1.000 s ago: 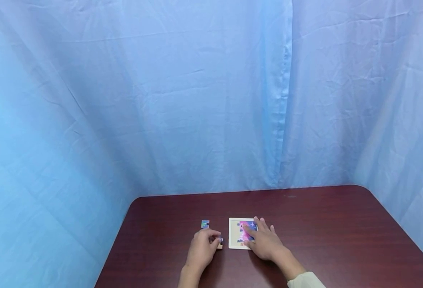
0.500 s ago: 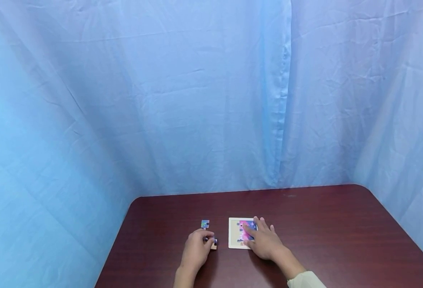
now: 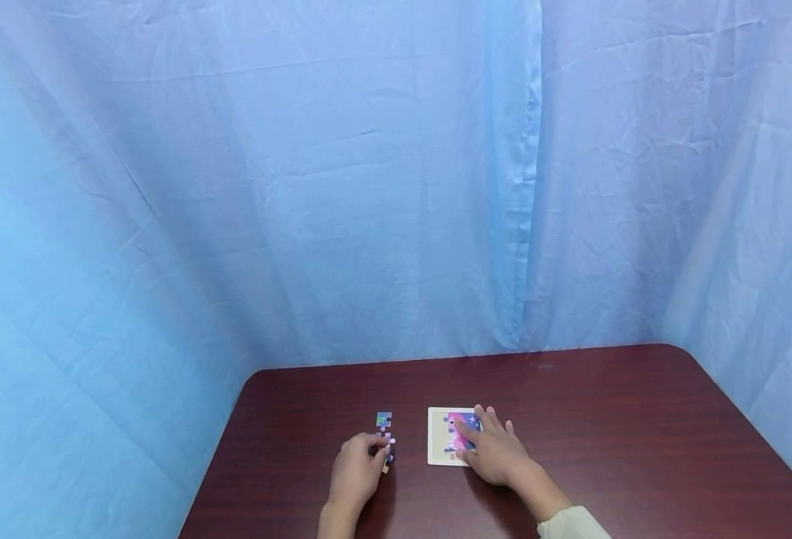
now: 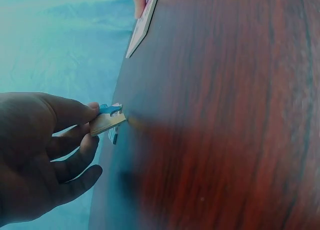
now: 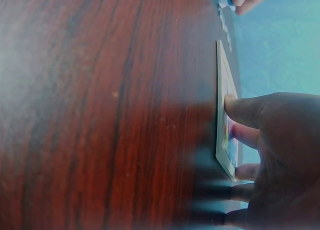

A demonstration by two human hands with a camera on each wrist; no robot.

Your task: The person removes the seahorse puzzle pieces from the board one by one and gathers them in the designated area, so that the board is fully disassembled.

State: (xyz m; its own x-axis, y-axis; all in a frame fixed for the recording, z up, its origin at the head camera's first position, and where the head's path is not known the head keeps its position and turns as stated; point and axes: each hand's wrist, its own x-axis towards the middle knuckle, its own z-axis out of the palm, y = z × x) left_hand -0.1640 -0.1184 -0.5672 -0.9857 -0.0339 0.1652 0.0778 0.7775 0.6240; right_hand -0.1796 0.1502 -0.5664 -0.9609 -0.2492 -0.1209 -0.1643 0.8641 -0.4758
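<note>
To the left of the puzzle tray (image 3: 438, 443), the left hand (image 3: 357, 471) pinches a tilted puzzle piece (image 4: 107, 124) between thumb and fingers; on the tray's right part, the right hand (image 3: 500, 455) rests with fingers spread, touching the partly filled picture (image 3: 457, 442). Loose pieces (image 3: 383, 419) lie left of the tray, just past the left hand. Beneath the tray, a dark red table (image 3: 605, 427); beyond it, a blue curtain (image 3: 382, 224).

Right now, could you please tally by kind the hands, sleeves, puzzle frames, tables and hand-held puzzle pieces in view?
Hands: 2 (left hand, right hand)
Sleeve: 1
Puzzle frame: 1
Table: 1
Held puzzle piece: 1
Total: 6
Loose pieces on the table, partly hidden, are left out.
</note>
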